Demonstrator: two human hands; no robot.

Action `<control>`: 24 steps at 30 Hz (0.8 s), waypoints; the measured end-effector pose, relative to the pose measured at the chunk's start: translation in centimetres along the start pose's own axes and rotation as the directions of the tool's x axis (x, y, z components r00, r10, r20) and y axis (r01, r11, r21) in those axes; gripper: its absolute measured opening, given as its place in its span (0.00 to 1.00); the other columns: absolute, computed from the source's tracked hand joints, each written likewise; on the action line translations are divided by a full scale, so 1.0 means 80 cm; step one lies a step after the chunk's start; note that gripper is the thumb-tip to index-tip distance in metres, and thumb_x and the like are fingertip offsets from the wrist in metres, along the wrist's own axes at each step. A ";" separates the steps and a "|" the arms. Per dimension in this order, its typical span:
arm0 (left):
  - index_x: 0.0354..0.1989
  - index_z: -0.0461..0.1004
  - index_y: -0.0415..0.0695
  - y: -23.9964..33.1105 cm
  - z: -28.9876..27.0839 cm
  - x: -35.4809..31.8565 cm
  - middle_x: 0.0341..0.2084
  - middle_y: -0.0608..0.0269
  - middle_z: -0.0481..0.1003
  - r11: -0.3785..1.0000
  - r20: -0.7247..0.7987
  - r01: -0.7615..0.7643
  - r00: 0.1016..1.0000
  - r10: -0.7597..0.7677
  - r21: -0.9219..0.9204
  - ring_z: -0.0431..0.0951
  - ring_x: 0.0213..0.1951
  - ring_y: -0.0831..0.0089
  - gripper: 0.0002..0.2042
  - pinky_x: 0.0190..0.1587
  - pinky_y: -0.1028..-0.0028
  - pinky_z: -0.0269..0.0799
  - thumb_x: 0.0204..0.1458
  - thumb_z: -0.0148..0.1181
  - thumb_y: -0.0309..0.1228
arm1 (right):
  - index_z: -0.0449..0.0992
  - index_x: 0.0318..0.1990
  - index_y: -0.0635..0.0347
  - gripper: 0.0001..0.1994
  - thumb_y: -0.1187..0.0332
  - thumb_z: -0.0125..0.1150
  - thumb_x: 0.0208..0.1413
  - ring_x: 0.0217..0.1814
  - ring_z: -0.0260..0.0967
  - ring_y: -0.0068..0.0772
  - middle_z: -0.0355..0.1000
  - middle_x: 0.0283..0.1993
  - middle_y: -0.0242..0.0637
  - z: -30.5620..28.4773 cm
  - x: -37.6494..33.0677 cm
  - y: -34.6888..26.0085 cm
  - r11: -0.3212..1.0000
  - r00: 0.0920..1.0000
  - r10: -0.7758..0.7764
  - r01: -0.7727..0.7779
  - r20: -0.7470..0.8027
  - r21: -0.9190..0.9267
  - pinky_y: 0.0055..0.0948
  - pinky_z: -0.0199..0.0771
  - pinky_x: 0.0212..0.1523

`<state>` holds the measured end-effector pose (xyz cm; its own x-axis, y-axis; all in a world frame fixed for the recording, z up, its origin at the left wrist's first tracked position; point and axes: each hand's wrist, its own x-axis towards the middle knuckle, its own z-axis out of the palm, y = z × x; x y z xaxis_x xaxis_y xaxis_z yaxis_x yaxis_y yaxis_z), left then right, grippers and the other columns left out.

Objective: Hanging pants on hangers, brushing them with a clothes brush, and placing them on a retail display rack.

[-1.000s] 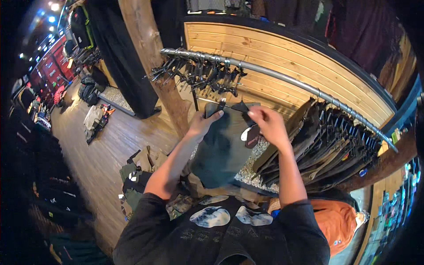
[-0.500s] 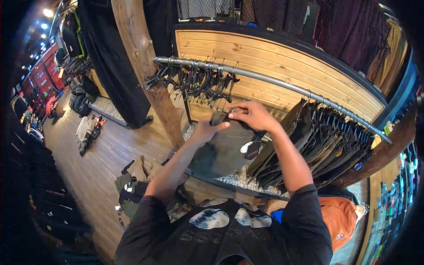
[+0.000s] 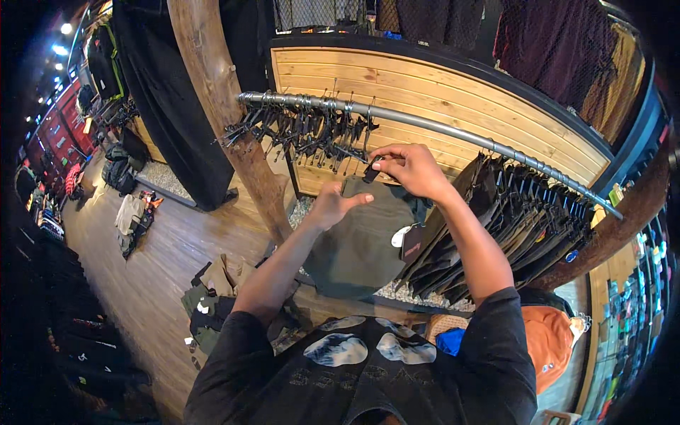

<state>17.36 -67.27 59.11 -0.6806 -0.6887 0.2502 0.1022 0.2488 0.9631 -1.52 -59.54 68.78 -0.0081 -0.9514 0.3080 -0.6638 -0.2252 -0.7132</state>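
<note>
A dark olive garment (image 3: 358,241), probably trousers, hangs in front of me. A white oval tag and a dark tag (image 3: 412,243) dangle at its right side. My left hand (image 3: 333,205) grips its upper left edge, thumb pointing right across the cloth. Above the garment's top edge, my right hand (image 3: 414,170) pinches a small black clip (image 3: 371,170), which looks like part of a clip hanger. The rest of that hanger is mostly hidden by the hand and cloth.
A metal rail (image 3: 425,120) holds bunched black hangers (image 3: 312,131) on the left and dark trousers (image 3: 496,219) on the right. A wooden post (image 3: 205,64) stands at left. Clothes (image 3: 212,297) lie heaped on the floor. An orange bag (image 3: 549,340) is at lower right.
The garment's top has opened out flatter and its tags swing slightly right. My right hand has risen and drawn away from my left, with the black clip now showing clearly.
</note>
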 end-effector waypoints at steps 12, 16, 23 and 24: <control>0.35 0.77 0.39 0.009 -0.010 -0.001 0.26 0.73 0.74 0.991 0.067 0.053 0.996 -0.062 0.125 0.68 0.29 0.85 0.15 0.31 0.79 0.64 0.48 0.70 0.38 | 0.80 0.41 0.62 0.13 0.66 0.67 0.51 0.29 0.70 0.21 0.74 0.25 0.35 0.016 0.003 -0.007 0.999 0.996 -0.020 0.022 0.084 -0.029 0.26 0.70 0.33; 0.32 0.77 0.39 -0.003 -0.008 -0.002 0.24 0.73 0.73 0.993 0.023 0.029 0.999 -0.032 0.110 0.67 0.27 0.85 0.13 0.29 0.79 0.64 0.49 0.69 0.36 | 0.79 0.43 0.62 0.14 0.66 0.66 0.50 0.31 0.73 0.28 0.76 0.29 0.40 0.037 0.004 0.002 0.997 0.997 -0.069 0.068 0.043 0.029 0.28 0.72 0.36; 0.38 0.76 0.39 -0.021 -0.015 -0.004 0.28 0.74 0.74 0.983 -0.007 -0.058 0.998 0.060 0.173 0.68 0.32 0.86 0.13 0.32 0.80 0.65 0.52 0.66 0.36 | 0.76 0.49 0.61 0.19 0.62 0.67 0.50 0.37 0.75 0.31 0.77 0.37 0.43 0.035 0.005 -0.002 0.998 0.980 0.022 -0.010 0.199 -0.062 0.29 0.73 0.42; 0.34 0.76 0.40 -0.021 -0.012 -0.004 0.25 0.75 0.72 0.987 -0.066 -0.095 0.992 0.104 0.130 0.67 0.30 0.85 0.12 0.32 0.78 0.65 0.53 0.65 0.37 | 0.75 0.51 0.61 0.21 0.61 0.66 0.51 0.40 0.74 0.31 0.77 0.41 0.43 0.036 0.001 0.006 0.998 0.995 -0.061 0.059 0.080 0.027 0.29 0.72 0.44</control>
<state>18.11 -68.14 57.52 -0.6170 -0.7022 0.3553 0.0710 0.3999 0.9138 0.33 -60.36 66.69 0.0924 -0.9495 0.3000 -0.6428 -0.2869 -0.7102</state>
